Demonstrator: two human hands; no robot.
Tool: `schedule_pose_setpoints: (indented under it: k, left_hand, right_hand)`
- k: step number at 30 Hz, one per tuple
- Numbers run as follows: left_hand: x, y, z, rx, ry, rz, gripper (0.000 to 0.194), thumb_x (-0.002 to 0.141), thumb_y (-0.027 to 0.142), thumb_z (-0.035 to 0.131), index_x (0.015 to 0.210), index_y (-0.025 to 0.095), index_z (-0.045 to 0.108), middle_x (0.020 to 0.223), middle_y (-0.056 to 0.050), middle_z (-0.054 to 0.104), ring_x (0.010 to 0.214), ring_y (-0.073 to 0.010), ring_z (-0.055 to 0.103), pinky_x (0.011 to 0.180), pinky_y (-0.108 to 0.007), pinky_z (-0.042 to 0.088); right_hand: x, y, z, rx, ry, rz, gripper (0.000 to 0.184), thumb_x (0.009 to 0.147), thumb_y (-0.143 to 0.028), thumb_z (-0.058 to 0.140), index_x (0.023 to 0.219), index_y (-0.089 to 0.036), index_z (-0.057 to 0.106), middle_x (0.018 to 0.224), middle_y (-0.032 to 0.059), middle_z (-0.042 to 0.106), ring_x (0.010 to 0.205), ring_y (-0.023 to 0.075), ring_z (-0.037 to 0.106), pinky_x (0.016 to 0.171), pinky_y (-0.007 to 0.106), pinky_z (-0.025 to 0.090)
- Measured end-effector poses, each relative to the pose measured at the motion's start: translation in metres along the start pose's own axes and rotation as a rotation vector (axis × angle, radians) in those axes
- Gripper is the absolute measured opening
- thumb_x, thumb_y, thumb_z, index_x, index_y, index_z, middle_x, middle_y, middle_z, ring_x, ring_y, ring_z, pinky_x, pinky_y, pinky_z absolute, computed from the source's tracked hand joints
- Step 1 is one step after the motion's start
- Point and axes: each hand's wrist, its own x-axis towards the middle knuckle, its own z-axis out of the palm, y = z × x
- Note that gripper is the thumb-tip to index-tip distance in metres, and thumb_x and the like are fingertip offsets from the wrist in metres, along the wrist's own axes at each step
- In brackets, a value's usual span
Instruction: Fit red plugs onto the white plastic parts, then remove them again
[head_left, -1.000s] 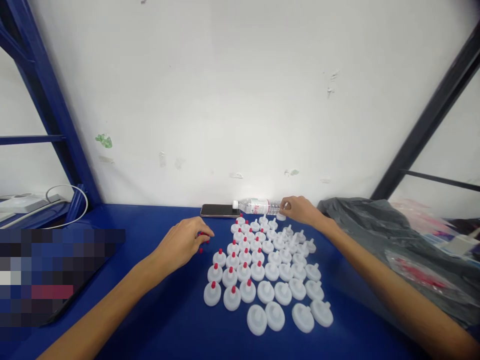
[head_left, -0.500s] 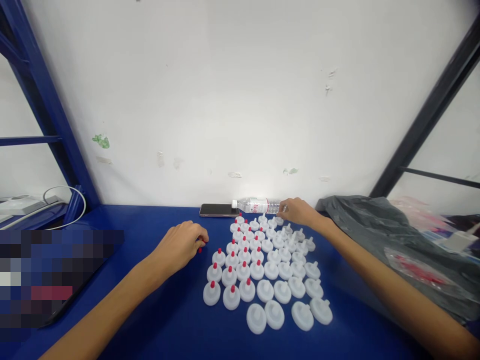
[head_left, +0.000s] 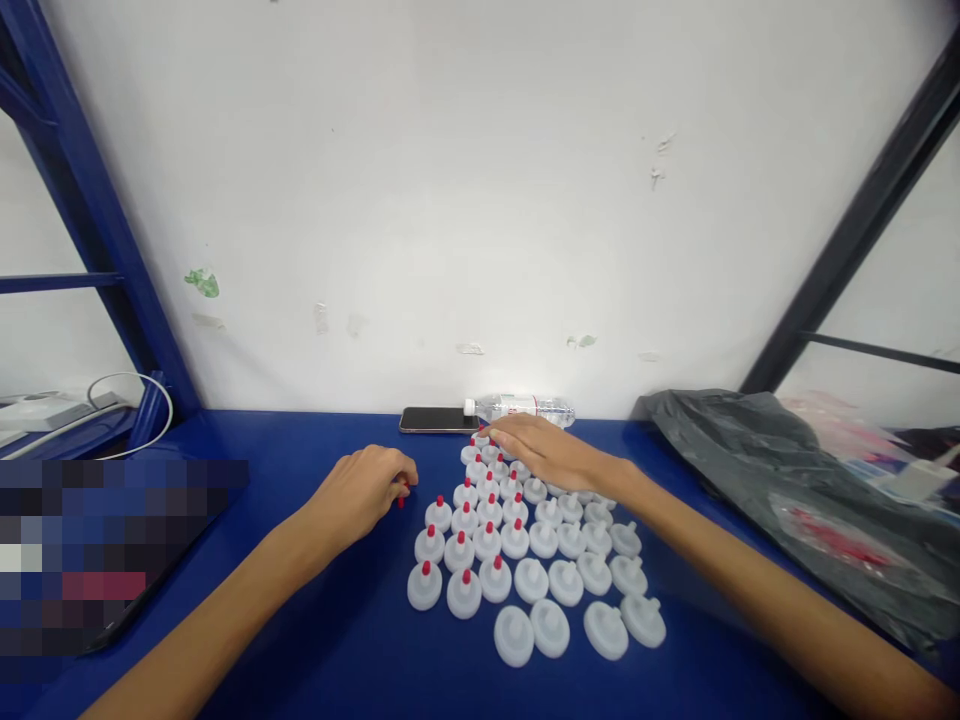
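My left hand (head_left: 369, 483) rests at the left of the rows, fingers curled closed around small red caps (head_left: 402, 497); how many they hold is hidden. My right hand (head_left: 546, 450) reaches across the back rows with its fingers stretched out to the left. Its fingertips are beside a red-capped disc at the back left, and I cannot tell whether they touch it. Below stand rows of round white plastic discs with short spouts. Those on the left, such as this capped disc (head_left: 464, 597), wear red caps. Discs on the right, like this uncapped disc (head_left: 550, 630), have bare spouts. My right hand covers several.
A phone (head_left: 439, 420) and a clear plastic bottle (head_left: 517, 405) lie against the wall. At right, a grey plastic sheet (head_left: 720, 450) carries a clear bag of red pieces (head_left: 836, 535). A pale cable (head_left: 161, 430) loops at left. Blue posts (head_left: 112, 190) flank the table (head_left: 300, 640).
My right hand has swung left from the back right corner, near the bottle's end, to the back left of the rows, its fingers straightening. My left hand has barely moved.
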Motion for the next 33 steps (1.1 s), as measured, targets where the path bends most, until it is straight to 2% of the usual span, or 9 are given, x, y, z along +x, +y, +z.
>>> schedule_pose_setpoints:
  k: [5, 11, 16, 19, 22, 25, 29, 33]
  left_hand:
    - [0.000, -0.002, -0.001, -0.021, 0.023, 0.018, 0.024, 0.084, 0.020, 0.056, 0.095, 0.029, 0.075, 0.095, -0.001, 0.078, 0.091, -0.0218, 0.071, 0.071, -0.029, 0.045]
    - [-0.005, 0.001, -0.010, -0.029, 0.116, 0.044, 0.030, 0.093, 0.025, 0.044, 0.091, 0.027, 0.073, 0.098, -0.002, 0.077, 0.093, -0.0231, 0.069, 0.072, -0.031, 0.043]
    - [-0.006, 0.003, -0.008, -0.016, 0.163, 0.039, 0.029, 0.095, 0.028, 0.043, 0.088, 0.028, 0.071, 0.093, -0.002, 0.076, 0.088, -0.0233, 0.068, 0.068, -0.031, 0.040]
    - [-0.006, 0.005, -0.008, -0.010, 0.190, 0.028, 0.029, 0.095, 0.030, 0.043, 0.086, 0.027, 0.070, 0.092, -0.003, 0.075, 0.087, -0.0241, 0.068, 0.067, -0.032, 0.039]
    - [-0.007, 0.008, -0.010, -0.011, 0.235, 0.024, 0.031, 0.097, 0.031, 0.039, 0.092, 0.026, 0.069, 0.099, -0.004, 0.075, 0.092, -0.0249, 0.068, 0.071, -0.033, 0.041]
    - [-0.009, 0.014, -0.013, -0.039, 0.303, 0.030, 0.032, 0.100, 0.034, 0.036, 0.103, 0.026, 0.067, 0.104, -0.004, 0.074, 0.095, -0.0240, 0.068, 0.076, -0.033, 0.043]
    - [-0.012, 0.023, -0.014, -0.176, 0.351, 0.082, 0.032, 0.101, 0.043, 0.036, 0.110, 0.026, 0.062, 0.092, -0.001, 0.074, 0.079, -0.0198, 0.066, 0.070, -0.031, 0.042]
    - [-0.017, 0.032, -0.013, -0.224, 0.334, 0.125, 0.031, 0.102, 0.047, 0.037, 0.108, 0.026, 0.059, 0.080, 0.002, 0.070, 0.073, -0.0184, 0.065, 0.065, -0.029, 0.039]
  right_hand:
    - [0.004, -0.002, 0.015, 0.085, -0.002, -0.039, 0.055, 0.109, -0.049, 0.021, 0.138, -0.022, 0.058, 0.138, 0.0088, 0.063, 0.133, 0.0275, 0.051, 0.114, 0.049, 0.036]
    - [0.004, -0.005, 0.015, 0.057, 0.037, -0.023, 0.048, 0.109, -0.045, 0.026, 0.137, -0.025, 0.059, 0.129, 0.0088, 0.066, 0.121, 0.0259, 0.058, 0.106, 0.048, 0.044]
    - [0.003, -0.002, 0.024, 0.088, -0.003, -0.091, 0.047, 0.109, -0.044, 0.027, 0.136, -0.026, 0.061, 0.135, 0.0058, 0.066, 0.126, 0.0255, 0.059, 0.110, 0.045, 0.043]
    - [0.004, -0.003, 0.021, 0.086, 0.007, -0.111, 0.048, 0.110, -0.042, 0.026, 0.133, -0.024, 0.063, 0.135, 0.0062, 0.067, 0.125, 0.0251, 0.060, 0.110, 0.044, 0.043]
    - [0.005, -0.006, 0.012, 0.085, 0.060, -0.098, 0.046, 0.109, -0.042, 0.029, 0.130, -0.023, 0.065, 0.134, 0.0073, 0.067, 0.126, 0.0262, 0.060, 0.110, 0.047, 0.042]
    - [0.006, -0.011, 0.006, 0.098, 0.174, -0.077, 0.036, 0.105, -0.045, 0.046, 0.122, -0.024, 0.069, 0.126, 0.0065, 0.071, 0.120, 0.0262, 0.063, 0.105, 0.045, 0.045]
    - [0.007, -0.020, 0.010, 0.112, 0.341, -0.115, 0.020, 0.094, -0.040, 0.068, 0.108, -0.025, 0.071, 0.108, 0.0040, 0.076, 0.104, 0.0247, 0.068, 0.096, 0.043, 0.049]
    - [0.005, -0.034, 0.016, 0.123, 0.327, -0.173, 0.008, 0.098, -0.027, 0.062, 0.105, -0.024, 0.065, 0.106, 0.0040, 0.072, 0.094, 0.0201, 0.067, 0.086, 0.037, 0.052]
